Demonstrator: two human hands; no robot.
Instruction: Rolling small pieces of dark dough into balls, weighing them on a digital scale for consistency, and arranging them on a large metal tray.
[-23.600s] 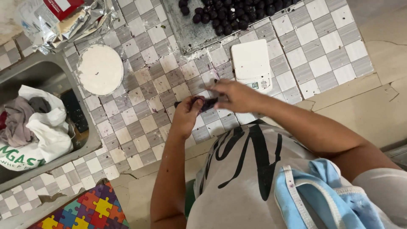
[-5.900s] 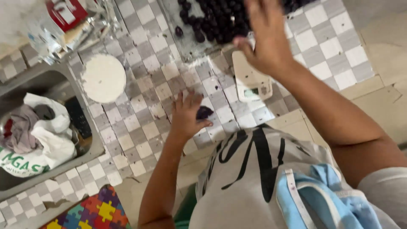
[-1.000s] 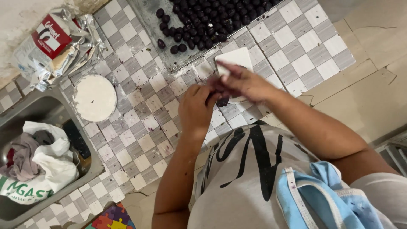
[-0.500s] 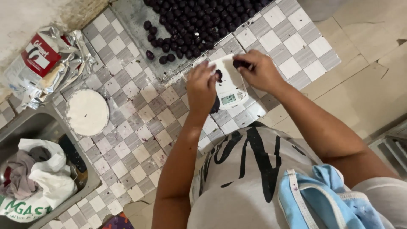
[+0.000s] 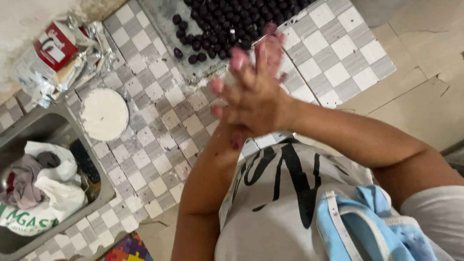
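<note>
Above the counter (image 5: 159, 121), hands (image 5: 253, 92) pressed palm-to-palm

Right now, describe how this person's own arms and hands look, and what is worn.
Both arms are bare to the short sleeves of a light grey shirt with black print. The left hand and right hand wear no gloves; purple stains mark the fingertips.

Right hand (image 5: 258, 94) and left hand (image 5: 227, 123) press palms together above checkered counter (image 5: 159, 121).

counter (image 5: 166, 130) grey-white checked; balls (image 5: 227, 21) dark purple; disc (image 5: 104, 114) white; fingers (image 5: 238, 60) purple-stained; shirt (image 5: 285, 203) grey, black-lettered
</note>
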